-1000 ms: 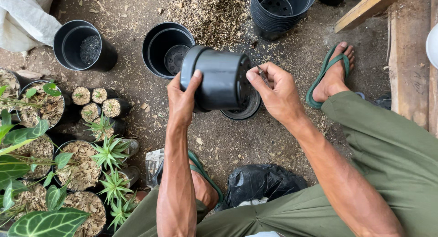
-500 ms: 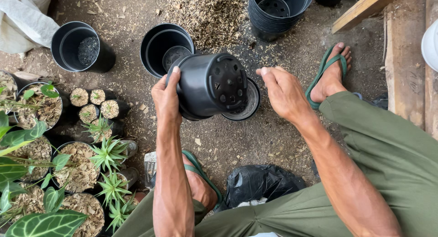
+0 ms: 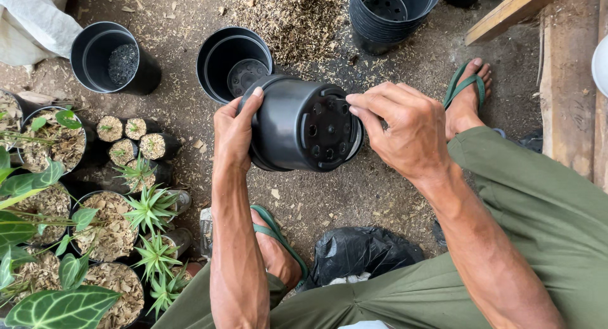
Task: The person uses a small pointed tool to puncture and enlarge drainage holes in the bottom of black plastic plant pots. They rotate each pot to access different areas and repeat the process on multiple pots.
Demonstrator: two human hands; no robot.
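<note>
Several empty black pots (image 3: 114, 56) stand on bare dirt ground (image 3: 354, 196) strewn with rice husks (image 3: 291, 15), potted seedlings (image 3: 111, 224) at left. A black plastic nursery pot (image 3: 297, 123) is held tipped sideways above the ground, perforated base showing. The left hand (image 3: 233, 129) grips its wall; the right hand (image 3: 405, 129) pinches its base edge.

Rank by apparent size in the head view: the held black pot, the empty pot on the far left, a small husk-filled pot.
1. Held black pot, though nearest the camera.
2. Far-left empty pot.
3. Small husk-filled pot.
</note>
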